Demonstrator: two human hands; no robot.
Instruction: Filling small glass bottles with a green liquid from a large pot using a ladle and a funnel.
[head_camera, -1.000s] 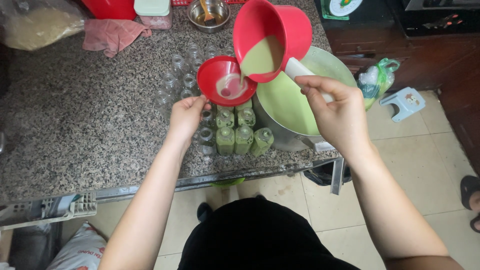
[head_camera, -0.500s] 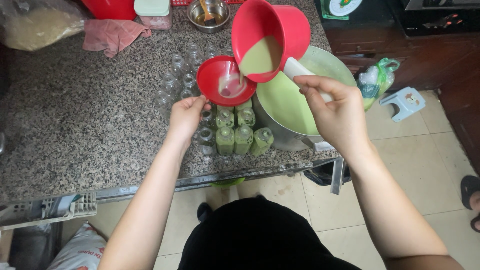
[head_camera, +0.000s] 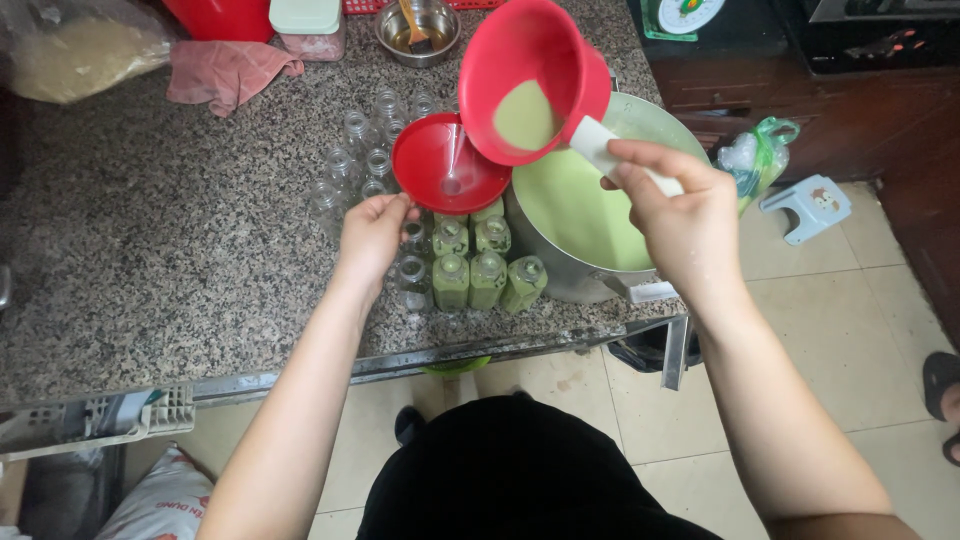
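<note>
My right hand (head_camera: 672, 212) grips the white handle of a red scoop (head_camera: 528, 82) that holds pale green liquid and is tipped toward a red funnel (head_camera: 448, 164). My left hand (head_camera: 372, 232) holds the near rim of that funnel, which stands on a small glass bottle among several empty clear bottles (head_camera: 362, 160). Several filled green bottles (head_camera: 486, 272) stand in a group just in front of the funnel. A large steel pot (head_camera: 588, 206) of the same green liquid sits under my right hand at the counter's right end.
The speckled granite counter (head_camera: 150, 260) carries a pink cloth (head_camera: 226, 72), a lidded container (head_camera: 308, 24), a steel bowl with a spoon (head_camera: 416, 26) and a plastic bag (head_camera: 70, 50) along the back. A small blue stool (head_camera: 806, 206) and a bag stand on the tiled floor at right.
The stream of green liquid into the funnel has stopped; the funnel now looks nearly drained. The scoop has tipped back a little. Both hands stay in place.
</note>
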